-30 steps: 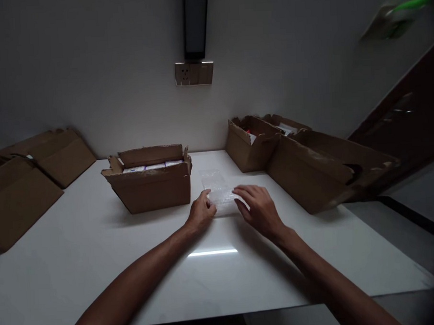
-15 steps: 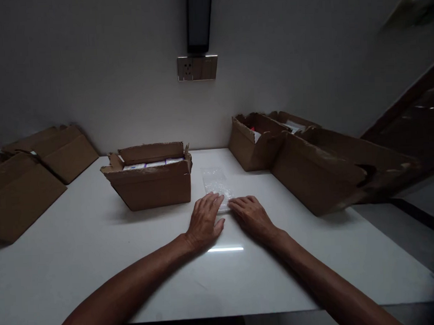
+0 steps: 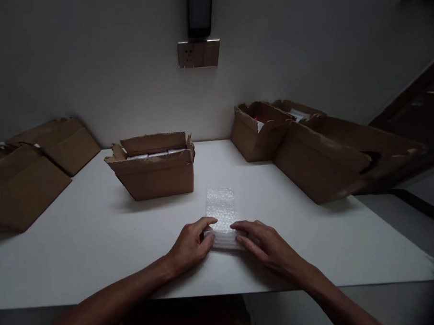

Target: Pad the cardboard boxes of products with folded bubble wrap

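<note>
A bubble wrap piece (image 3: 222, 208) lies on the white table in front of me. Its near end is a thicker folded or rolled part, and the far end stretches out flat. My left hand (image 3: 192, 242) grips the left end of that thick part between thumb and fingers. At the right end, my right hand (image 3: 263, 239) pinches it the same way. Whether anything is inside the wrap I cannot tell. Beyond it, to the left, stands an open cardboard box (image 3: 156, 179) with white and purple packs showing inside.
Two more cardboard boxes (image 3: 259, 136) (image 3: 317, 160) stand at the right, with another behind them. Several boxes (image 3: 27, 185) stand at the far left. A wall socket (image 3: 198, 54) is above the white table (image 3: 134, 242), whose front edge runs just below my hands.
Both hands have come nearer to me with the bubble wrap, from lying flat on it to gripping its thick near end. The view has tilted down slightly.
</note>
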`<move>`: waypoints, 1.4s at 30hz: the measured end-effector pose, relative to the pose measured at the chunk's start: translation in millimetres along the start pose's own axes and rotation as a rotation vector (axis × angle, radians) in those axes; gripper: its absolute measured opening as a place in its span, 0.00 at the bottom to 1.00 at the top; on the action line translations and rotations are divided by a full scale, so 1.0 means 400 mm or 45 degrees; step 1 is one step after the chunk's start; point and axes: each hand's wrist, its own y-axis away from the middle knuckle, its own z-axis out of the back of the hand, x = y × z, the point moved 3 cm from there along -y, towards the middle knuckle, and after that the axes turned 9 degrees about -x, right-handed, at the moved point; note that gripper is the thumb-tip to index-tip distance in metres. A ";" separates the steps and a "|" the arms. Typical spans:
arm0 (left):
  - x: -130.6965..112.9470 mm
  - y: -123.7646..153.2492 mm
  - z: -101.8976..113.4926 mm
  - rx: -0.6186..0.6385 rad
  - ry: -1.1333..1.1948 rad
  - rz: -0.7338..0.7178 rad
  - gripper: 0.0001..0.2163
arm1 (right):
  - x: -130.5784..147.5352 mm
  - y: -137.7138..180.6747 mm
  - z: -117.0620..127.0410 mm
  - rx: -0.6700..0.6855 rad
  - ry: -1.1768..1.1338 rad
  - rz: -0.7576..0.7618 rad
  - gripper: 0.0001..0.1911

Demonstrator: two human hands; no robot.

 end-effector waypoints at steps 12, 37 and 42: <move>0.023 -0.033 -0.025 -0.165 -0.132 -0.203 0.29 | 0.036 0.006 -0.061 -0.102 0.438 0.350 0.13; 0.059 0.073 0.046 -0.301 0.597 0.492 0.34 | 0.044 -0.039 -0.092 -0.097 0.050 -0.016 0.14; 0.013 0.096 0.005 -0.364 1.261 0.753 0.44 | 0.102 -0.033 -0.100 -0.058 -0.422 -0.428 0.15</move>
